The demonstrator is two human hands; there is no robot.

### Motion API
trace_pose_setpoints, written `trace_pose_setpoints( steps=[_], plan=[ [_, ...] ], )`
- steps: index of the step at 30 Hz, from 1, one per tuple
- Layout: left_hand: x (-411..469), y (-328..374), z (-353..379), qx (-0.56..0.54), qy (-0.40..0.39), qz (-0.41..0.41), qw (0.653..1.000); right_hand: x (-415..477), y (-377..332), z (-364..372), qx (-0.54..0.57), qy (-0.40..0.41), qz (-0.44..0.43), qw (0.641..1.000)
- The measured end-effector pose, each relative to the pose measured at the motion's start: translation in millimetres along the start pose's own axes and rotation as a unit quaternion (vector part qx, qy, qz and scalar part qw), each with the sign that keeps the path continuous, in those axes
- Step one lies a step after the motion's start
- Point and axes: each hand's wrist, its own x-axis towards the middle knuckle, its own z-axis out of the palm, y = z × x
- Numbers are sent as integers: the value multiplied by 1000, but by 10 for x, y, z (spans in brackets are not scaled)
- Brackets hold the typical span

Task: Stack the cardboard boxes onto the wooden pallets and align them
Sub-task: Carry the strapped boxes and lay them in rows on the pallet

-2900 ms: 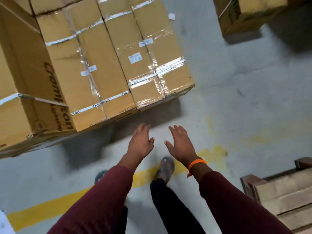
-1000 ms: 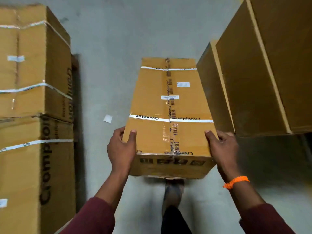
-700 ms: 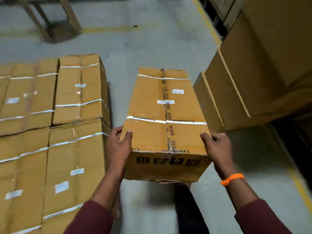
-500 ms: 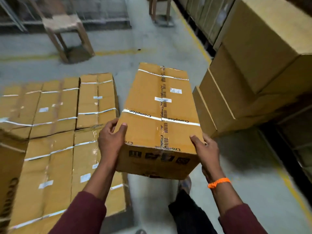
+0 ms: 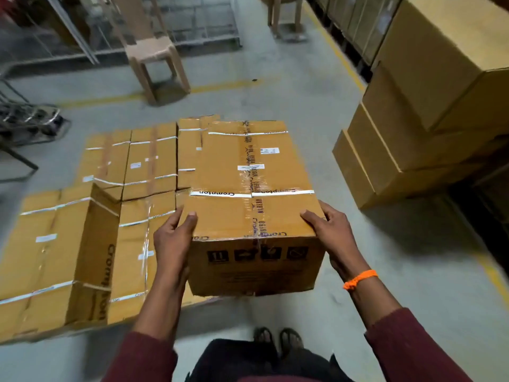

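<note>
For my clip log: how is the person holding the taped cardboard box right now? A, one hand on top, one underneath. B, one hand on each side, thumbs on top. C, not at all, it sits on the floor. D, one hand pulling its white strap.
B: the left hand and the right hand grip opposite sides of the cardboard box, each thumb lying over its top edge.

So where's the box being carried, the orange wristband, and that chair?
carried box [image 5: 228, 166]: head view, on its top face, left of the tape.
orange wristband [image 5: 360, 279]: head view, on the middle of the band.
chair [image 5: 151, 50]: head view, on its seat.
</note>
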Motion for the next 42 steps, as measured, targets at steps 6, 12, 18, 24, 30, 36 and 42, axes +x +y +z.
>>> trace_pose_setpoints(
  steps=[6,12,18,24,30,36,42],
  plan=[
    [160,-423,-848,25,14,-36,999,-334,211,706,-28,-34,17,999],
    [875,-792,-2139,42,17,-52,998,-626,250,2134,-33,-59,20,997],
    [1684,-1027,-3439,78,68,-28,994,-714,542,3796,-68,-142,37,987],
    [2240,-1582,-3873,42,51,-67,996,-442,1141,4558,-33,-220,207,953],
    [2255,-2386,-3986,20,60,-142,988,-402,1620,4775,-44,-194,181,963],
    [2434,-2791,-4074,169,54,-177,968,-573,2121,4999,-78,-182,203,959],
    [2599,-2902,-4157,356,25,-207,911,-650,2427,5230,-116,-169,222,953]
  ],
)
